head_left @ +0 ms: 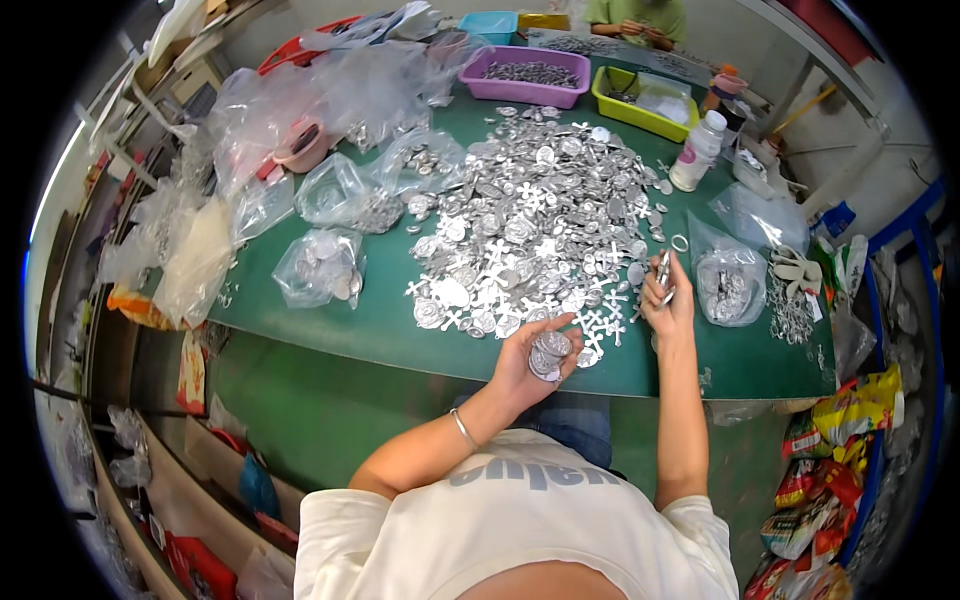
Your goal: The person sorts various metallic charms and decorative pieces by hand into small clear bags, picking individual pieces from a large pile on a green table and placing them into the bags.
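Observation:
My left hand point(514, 368) is cupped palm up at the table's near edge, fingers curled around several round silver medallions point(549, 353) stacked in the palm. To its right, my right hand point(673, 309) pinches a few small silver metal pieces point(664, 272), seen nearly edge-on; their exact kind is hard to make out. Beyond both hands spreads a large heap of silver medallions and crosses point(545, 215). Several small crosses point(600, 322) lie loose between the hands. A pale ring point(680, 243) rests just past the right fingertips.
Clear bags of metal pieces point(322, 267) lie left on the green table point(290, 325); another bag point(728, 285) sits right. Behind the heap stand a purple basin point(525, 92), a yellow-green tray point(640, 118) and a white bottle point(698, 152). Another person point(640, 18) sits at the far end.

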`<state>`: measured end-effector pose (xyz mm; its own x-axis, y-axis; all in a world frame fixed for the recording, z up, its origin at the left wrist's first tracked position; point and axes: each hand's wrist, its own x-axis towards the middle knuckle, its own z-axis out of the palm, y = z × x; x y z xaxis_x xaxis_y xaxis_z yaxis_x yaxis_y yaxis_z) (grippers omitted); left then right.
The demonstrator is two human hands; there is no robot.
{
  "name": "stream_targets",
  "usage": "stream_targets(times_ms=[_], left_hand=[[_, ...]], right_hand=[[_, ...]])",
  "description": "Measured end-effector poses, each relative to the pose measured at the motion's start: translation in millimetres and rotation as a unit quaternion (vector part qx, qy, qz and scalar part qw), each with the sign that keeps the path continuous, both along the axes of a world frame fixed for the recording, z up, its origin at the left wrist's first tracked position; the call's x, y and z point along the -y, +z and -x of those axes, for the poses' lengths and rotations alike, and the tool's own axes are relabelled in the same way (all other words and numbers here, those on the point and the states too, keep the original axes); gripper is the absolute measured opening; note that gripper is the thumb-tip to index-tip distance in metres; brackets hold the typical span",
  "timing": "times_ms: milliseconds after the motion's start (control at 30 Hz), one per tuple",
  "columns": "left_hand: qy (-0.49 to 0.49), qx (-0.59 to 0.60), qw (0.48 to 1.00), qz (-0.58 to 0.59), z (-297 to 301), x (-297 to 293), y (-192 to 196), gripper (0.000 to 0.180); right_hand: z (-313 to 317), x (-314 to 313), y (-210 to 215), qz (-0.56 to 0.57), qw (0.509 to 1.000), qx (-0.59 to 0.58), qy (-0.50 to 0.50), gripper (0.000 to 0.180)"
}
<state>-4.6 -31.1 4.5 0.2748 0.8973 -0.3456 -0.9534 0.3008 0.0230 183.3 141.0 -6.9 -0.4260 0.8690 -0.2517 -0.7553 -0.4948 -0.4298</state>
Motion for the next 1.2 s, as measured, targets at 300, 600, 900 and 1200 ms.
stream_targets(times_ms=[300,600,900,1200], left_hand=[[0.012,0.113,0.992,0.06,10.6,8.6,-19.9,0.023],[-0.043,0.067,0.996,-0.028,20.0,-7.2,-16.5,0.04],[-0.049,0.059,0.991,-0.112,14.8,-28.6,-0.3,0.056],[-0.068,0.032,0.992,-0.105,17.2,-28.5,-7.7,0.054]], right_hand=[[56.7,63.8,17.3,0.23,0.954,-0.175,-0.086,0.021],[36.0,75.3,13.6,0.321,0.922,-0.209,-0.05,0.016],[5.4,90.0,24.0,0.18,0.981,0.0,-0.071,0.021],[44.7,100.7,48.0,-0.176,0.904,0.376,0.104,0.034]])
